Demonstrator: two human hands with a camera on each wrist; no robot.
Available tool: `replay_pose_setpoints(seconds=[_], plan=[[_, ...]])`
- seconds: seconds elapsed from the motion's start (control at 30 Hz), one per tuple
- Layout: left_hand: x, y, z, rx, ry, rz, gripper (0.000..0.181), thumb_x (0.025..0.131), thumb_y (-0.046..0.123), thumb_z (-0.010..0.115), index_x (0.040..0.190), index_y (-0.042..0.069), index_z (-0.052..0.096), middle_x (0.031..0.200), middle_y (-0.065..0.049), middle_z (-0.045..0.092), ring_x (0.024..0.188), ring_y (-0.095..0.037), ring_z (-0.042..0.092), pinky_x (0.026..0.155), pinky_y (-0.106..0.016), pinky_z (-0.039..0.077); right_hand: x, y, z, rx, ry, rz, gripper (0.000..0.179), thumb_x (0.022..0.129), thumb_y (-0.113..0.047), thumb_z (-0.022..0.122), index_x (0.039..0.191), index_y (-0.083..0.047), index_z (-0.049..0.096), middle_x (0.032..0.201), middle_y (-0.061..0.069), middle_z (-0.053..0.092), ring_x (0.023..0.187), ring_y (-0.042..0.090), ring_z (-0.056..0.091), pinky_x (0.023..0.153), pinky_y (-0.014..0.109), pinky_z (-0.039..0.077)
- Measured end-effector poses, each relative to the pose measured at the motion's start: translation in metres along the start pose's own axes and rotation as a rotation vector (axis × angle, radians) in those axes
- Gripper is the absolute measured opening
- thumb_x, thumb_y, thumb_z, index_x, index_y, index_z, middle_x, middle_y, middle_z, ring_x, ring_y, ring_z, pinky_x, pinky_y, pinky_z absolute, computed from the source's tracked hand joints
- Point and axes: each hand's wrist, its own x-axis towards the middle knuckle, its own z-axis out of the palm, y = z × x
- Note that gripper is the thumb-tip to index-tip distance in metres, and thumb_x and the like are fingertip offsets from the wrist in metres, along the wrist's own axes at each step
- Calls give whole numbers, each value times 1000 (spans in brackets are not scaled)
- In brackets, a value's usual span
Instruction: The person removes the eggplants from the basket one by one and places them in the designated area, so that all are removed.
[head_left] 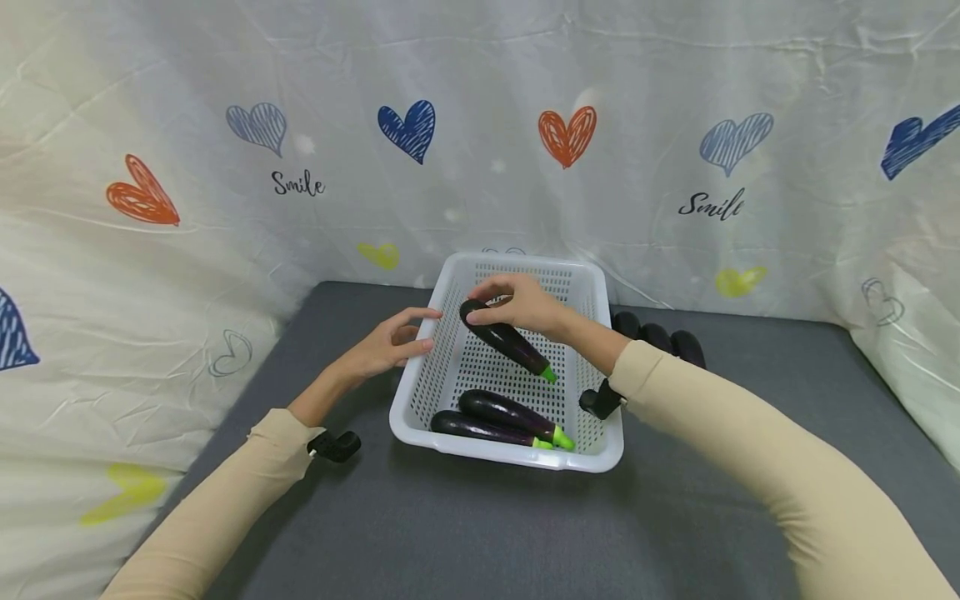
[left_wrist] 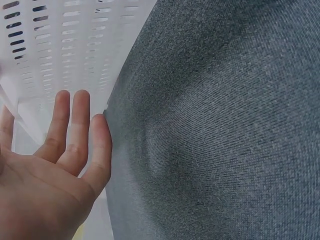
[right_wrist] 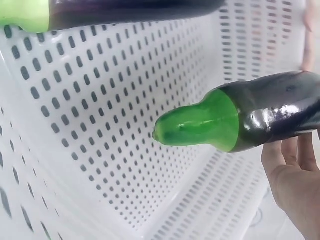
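Observation:
My right hand (head_left: 525,304) pinches an eggplant (head_left: 504,337) by its rounded end over the white plastic basket (head_left: 408,408). The eggplant tilts, and its green stem end (right_wrist: 197,125) points down toward the basket's near side. Two more eggplants, a rear one (head_left: 506,408) and a front one (head_left: 480,427), lie side by side along the near wall inside. My left hand (head_left: 386,343) is at the basket's left side, thumb and index fingertips at the rim. In the left wrist view its other fingers (left_wrist: 81,120) extend loosely along the outside of the perforated wall.
Several dark eggplants (head_left: 656,336) lie on the grey table (head_left: 480,533) right of the basket, partly hidden by my right arm. A pale curtain (head_left: 487,200) printed with hearts hangs behind the table and along its sides.

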Motion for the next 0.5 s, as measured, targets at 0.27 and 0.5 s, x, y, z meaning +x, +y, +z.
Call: replay_pose_setpoints(seconds=[0.27, 0.5], plan=[[0, -1, 0, 3, 5, -9, 53, 103, 17, 64, 152, 20, 42, 134, -22, 54, 112, -37, 61, 84, -51, 56, -9, -3, -15, 90, 17, -1, 37, 95, -14, 76, 129, -5, 66, 123, 10, 63, 108, 27, 64, 78, 43, 52], [-1, 0, 0, 11, 2, 0, 54, 103, 18, 64, 152, 19, 42, 133, -23, 55, 111, -36, 61, 84, -51, 56, -16, -11, -31, 145, 36, 18, 37, 96, -14, 74, 131, -4, 64, 129, 12, 59, 115, 30, 59, 94, 56, 49]])
